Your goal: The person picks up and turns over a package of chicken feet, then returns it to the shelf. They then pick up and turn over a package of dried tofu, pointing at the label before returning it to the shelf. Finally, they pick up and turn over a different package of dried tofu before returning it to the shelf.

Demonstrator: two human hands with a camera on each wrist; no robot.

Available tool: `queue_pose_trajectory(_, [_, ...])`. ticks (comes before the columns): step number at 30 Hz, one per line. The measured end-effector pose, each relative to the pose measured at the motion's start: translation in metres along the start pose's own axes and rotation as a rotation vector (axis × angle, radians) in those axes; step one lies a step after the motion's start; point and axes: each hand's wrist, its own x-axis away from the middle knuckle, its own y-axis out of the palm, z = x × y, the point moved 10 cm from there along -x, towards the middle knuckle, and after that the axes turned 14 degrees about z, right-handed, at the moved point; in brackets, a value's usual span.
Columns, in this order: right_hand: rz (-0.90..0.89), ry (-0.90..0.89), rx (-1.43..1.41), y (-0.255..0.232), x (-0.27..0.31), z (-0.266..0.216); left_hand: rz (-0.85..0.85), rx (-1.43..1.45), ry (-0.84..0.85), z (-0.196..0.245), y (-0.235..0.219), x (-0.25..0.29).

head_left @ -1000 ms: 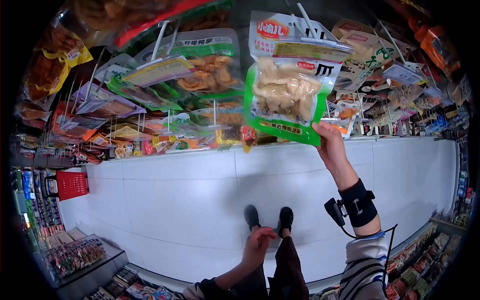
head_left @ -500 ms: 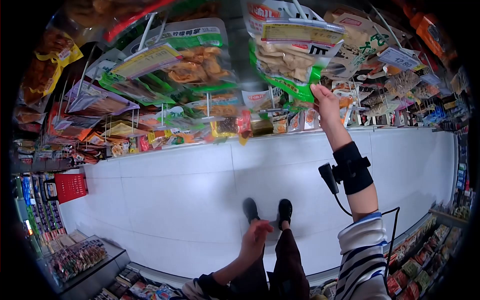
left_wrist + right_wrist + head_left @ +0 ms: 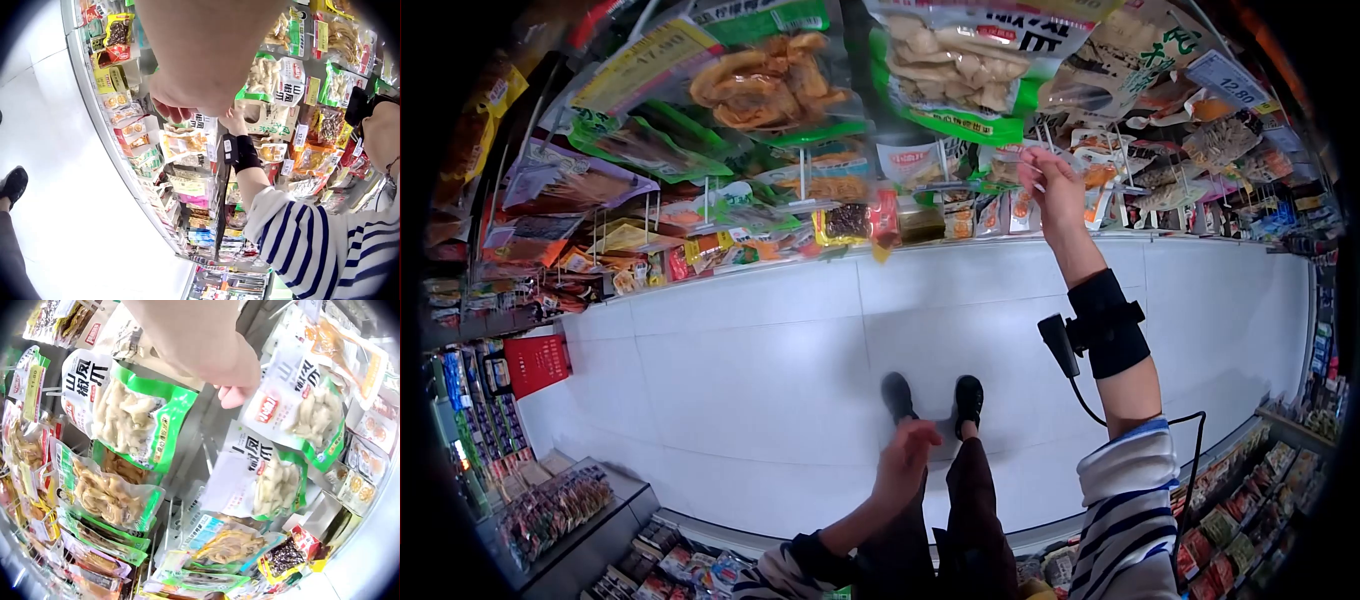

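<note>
My right hand [image 3: 1055,190] is raised at the rack, fingers loosely bent, just below the green-edged chicken-feet packet [image 3: 950,70] hanging from its hook. In the right wrist view, the fingertips of this hand [image 3: 200,344] are beside the top of another white-and-green packet [image 3: 297,406]; whether they touch it cannot be told. The larger hanging packet [image 3: 128,412] is to their left, apart from them. My left hand [image 3: 905,462] hangs low over my legs with loosely curled fingers, holding nothing; it looms large at the top of the left wrist view.
Packets of brown snacks [image 3: 770,85] hang to the left, with a price tag [image 3: 1225,78] to the right. Lower hooks carry more bags and boxes [image 3: 372,431]. A red basket [image 3: 537,365] is at the far left. Pale floor [image 3: 750,390] lies between the shelves.
My right hand has let go of the large packet's lower corner and moved slightly down from it. That packet now hangs at the rack, higher in view. The left hand has hardly moved.
</note>
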Motion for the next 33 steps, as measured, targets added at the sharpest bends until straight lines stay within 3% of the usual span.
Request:
queue_pose_trajectory(2, [-0.044,0.038,0.011,-0.009,0.003,0.026,-0.008,-0.046,-0.058,-0.020,0.000,-0.016])
queue_pose_trajectory(4, [-0.055,0.071,0.021,-0.020,0.004,0.052,0.051,-0.235,0.293,-0.040,-0.009,-0.050])
queue_pose_trajectory(6, [-0.080,0.104,0.025,-0.026,0.006,0.079,0.135,0.080,0.177,-0.062,-0.019,-0.100])
queue_pose_trajectory(8, [-0.138,0.076,0.061,-0.028,0.013,0.102,0.239,0.023,0.263,-0.060,-0.028,-0.159])
queue_pose_trajectory(12, [-0.279,0.098,0.107,-0.028,0.032,0.145,0.268,-0.002,0.425,-0.032,-0.016,-0.263])
queue_pose_trajectory(16, [-0.303,0.177,0.120,-0.041,0.037,0.184,0.339,-0.171,0.345,-0.052,-0.010,-0.360])
queue_pose_trajectory(17, [-0.295,0.190,0.130,-0.046,0.035,0.193,0.354,-0.101,0.353,-0.048,-0.010,-0.373])
queue_pose_trajectory(19, [-0.283,0.200,0.156,-0.059,0.031,0.209,0.376,0.039,0.364,-0.033,-0.003,-0.387])
queue_pose_trajectory(23, [-0.250,0.254,0.165,-0.087,0.020,0.229,0.159,0.245,0.402,-0.019,0.027,-0.407])
queue_pose_trajectory(26, [-0.250,0.262,0.151,-0.099,0.016,0.232,0.143,0.231,0.306,-0.031,0.041,-0.416])
queue_pose_trajectory(27, [-0.251,0.261,0.150,-0.101,0.015,0.231,0.208,0.231,0.320,-0.035,0.041,-0.417])
queue_pose_trajectory(31, [-0.235,0.263,0.149,-0.108,0.013,0.229,0.332,-0.099,0.374,-0.051,0.034,-0.416])
queue_pose_trajectory(33, [-0.224,0.255,0.144,-0.109,0.010,0.224,0.273,-0.018,0.315,-0.046,0.039,-0.394])
